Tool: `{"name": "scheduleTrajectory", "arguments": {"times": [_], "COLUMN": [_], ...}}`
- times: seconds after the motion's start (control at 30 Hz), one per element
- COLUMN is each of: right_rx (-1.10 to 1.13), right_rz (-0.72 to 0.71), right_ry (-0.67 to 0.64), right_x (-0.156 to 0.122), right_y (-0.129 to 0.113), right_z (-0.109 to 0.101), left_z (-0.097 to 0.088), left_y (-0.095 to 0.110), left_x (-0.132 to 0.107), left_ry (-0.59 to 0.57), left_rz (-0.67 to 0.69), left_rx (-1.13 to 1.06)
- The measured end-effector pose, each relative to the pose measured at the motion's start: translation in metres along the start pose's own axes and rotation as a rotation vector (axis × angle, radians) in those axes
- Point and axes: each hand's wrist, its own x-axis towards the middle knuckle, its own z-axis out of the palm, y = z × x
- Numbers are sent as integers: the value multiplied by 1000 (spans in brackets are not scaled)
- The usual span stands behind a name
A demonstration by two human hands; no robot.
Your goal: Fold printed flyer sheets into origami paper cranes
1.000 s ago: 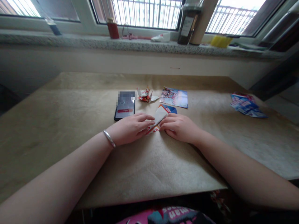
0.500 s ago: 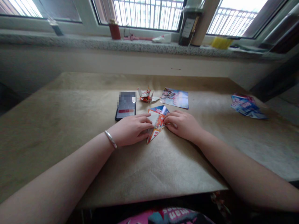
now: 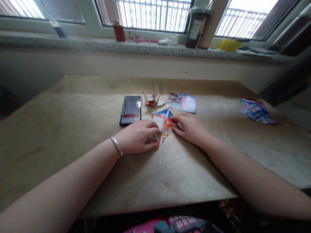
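Observation:
A partly folded sheet of printed paper [image 3: 166,127], orange, blue and white, lies on the table between my hands. My left hand [image 3: 139,136], with a silver bangle at the wrist, holds its left side; the fingers are bent onto the paper and the thumb is near its lower tip. At the right corner my right hand [image 3: 189,127] pinches the paper between thumb and fingers. The undersides of both sets of fingertips are hidden. Just beyond the paper stands a red and white folded paper figure [image 3: 152,101].
Left of the figure lies a phone [image 3: 131,111]. A flat printed sheet [image 3: 182,102] lies behind my right hand, and several colourful sheets [image 3: 257,111] rest far right on the table [image 3: 155,187]. The windowsill [image 3: 92,45] holds a dark jar [image 3: 194,29] and other items.
The paper has turned slightly, its top corner shifting left and its lower tip right. My left fingers have curled in more; my right fingers have shifted slightly right with the corner.

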Motion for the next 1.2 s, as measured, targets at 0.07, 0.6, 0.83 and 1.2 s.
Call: {"name": "scheduleTrajectory", "arguments": {"times": [0.07, 0.6, 0.83, 1.2], "right_rx": [20, 388, 348, 173], "right_rz": [24, 230, 276, 89], "right_ry": [17, 137, 120, -33], "right_x": [0, -3, -4, -6], "right_y": [1, -2, 4, 16], "right_z": [0, -12, -18, -17], "left_z": [1, 2, 4, 6], "left_y": [-1, -2, -4, -5], "left_x": [0, -2, -3, -2], "left_ry": [-4, -57, -58, -47], "left_rz": [-21, -65, -52, 33], "left_rx": [-42, -65, -65, 6]}}
